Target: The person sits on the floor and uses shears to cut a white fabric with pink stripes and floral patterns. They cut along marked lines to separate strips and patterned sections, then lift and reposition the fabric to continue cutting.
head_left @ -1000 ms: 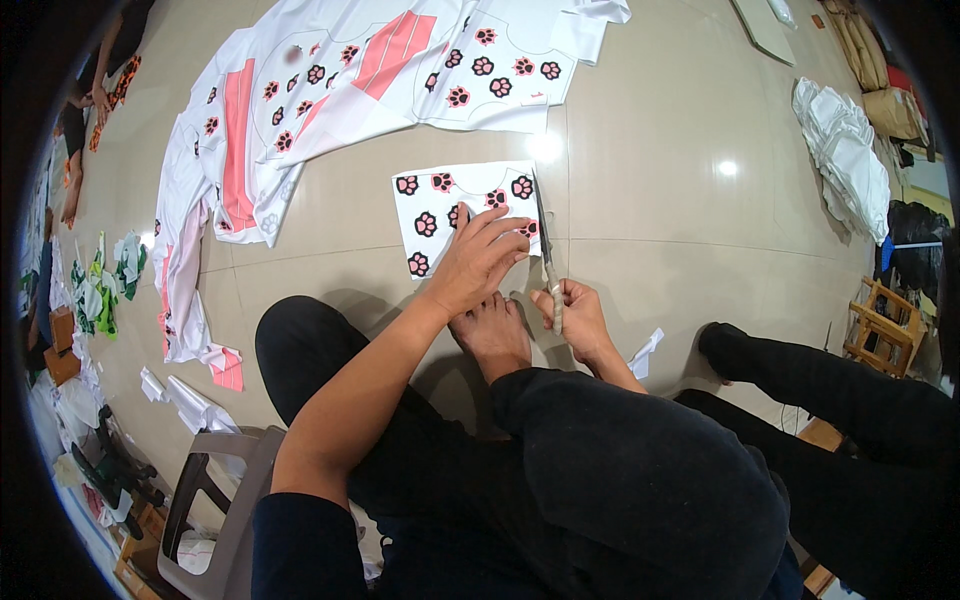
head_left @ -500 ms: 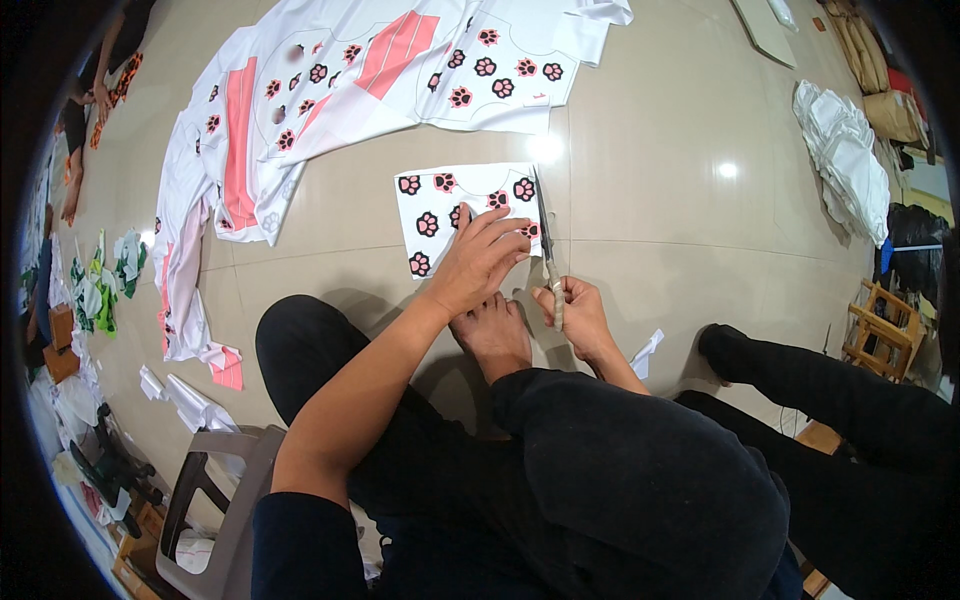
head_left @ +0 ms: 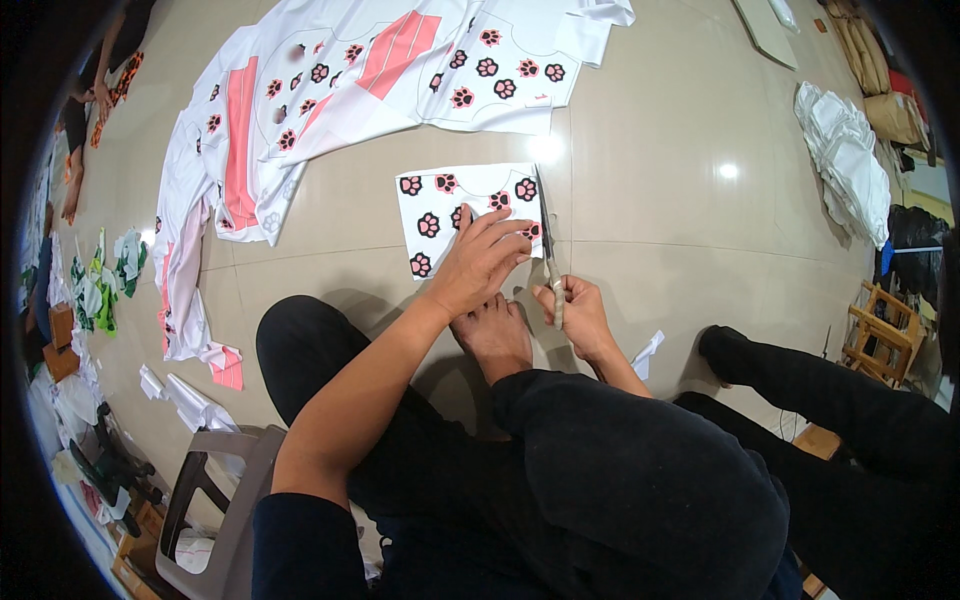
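A piece of white fabric [head_left: 427,203] printed with pink and black paw prints lies flat on the floor in front of me. My left hand [head_left: 480,255] rests on its lower right part with the fingers spread, covering some of the prints. My right hand [head_left: 582,312] is closed round the wrapped handles of a pair of scissors [head_left: 553,272]. The scissor blades point away from me along the fabric's right edge. Just below the fabric, my bare foot [head_left: 497,335] is on the floor near my left wrist.
A large white and pink paw-print cloth [head_left: 340,70] spreads across the floor beyond. Fabric scraps [head_left: 648,352] lie to the right and left. A grey plastic stool [head_left: 265,470] stands at lower left. Another person's dark-clothed leg [head_left: 800,365] reaches in from the right; white bundled material [head_left: 845,160] lies far right.
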{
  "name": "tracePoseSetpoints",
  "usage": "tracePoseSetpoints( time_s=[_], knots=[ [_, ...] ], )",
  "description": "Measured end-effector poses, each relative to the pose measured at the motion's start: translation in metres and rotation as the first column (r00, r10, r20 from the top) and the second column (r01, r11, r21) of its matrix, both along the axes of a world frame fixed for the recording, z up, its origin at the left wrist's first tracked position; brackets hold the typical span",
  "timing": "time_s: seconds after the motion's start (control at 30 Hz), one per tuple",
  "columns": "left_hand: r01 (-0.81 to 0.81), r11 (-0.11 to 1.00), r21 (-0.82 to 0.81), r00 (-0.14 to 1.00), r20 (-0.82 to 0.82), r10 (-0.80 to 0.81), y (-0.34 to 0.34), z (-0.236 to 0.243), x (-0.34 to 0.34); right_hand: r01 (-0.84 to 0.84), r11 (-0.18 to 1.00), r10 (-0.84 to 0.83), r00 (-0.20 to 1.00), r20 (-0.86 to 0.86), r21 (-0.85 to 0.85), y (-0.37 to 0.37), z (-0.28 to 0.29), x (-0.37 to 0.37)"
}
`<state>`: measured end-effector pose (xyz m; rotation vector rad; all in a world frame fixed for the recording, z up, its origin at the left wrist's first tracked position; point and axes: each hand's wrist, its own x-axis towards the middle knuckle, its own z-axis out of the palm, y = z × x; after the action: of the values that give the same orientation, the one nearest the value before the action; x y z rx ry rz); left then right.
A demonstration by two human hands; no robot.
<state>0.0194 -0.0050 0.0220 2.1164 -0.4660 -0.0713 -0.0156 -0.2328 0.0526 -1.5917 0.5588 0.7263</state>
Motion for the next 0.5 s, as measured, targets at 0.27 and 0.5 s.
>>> tracePoseSetpoints(
  time_s=[0.27, 0.5],
  knots=[
    [0.005, 1.000, 0.004, 1.000, -0.001, -0.005, -0.0001, 0.0010, 0.0000, 0.008, 1.000, -0.008, 1.000, 0.011, -0.014, 0.0029, 0.0009, 0.0057],
    [0.001, 1.000, 0.000, 1.000, -0.007, -0.001, 0.0001, 0.0005, -0.0004, -0.011, 1.000, 0.011, 1.000, 0.012, -0.013, 0.0019, 0.0019, 0.0065]
  ],
)
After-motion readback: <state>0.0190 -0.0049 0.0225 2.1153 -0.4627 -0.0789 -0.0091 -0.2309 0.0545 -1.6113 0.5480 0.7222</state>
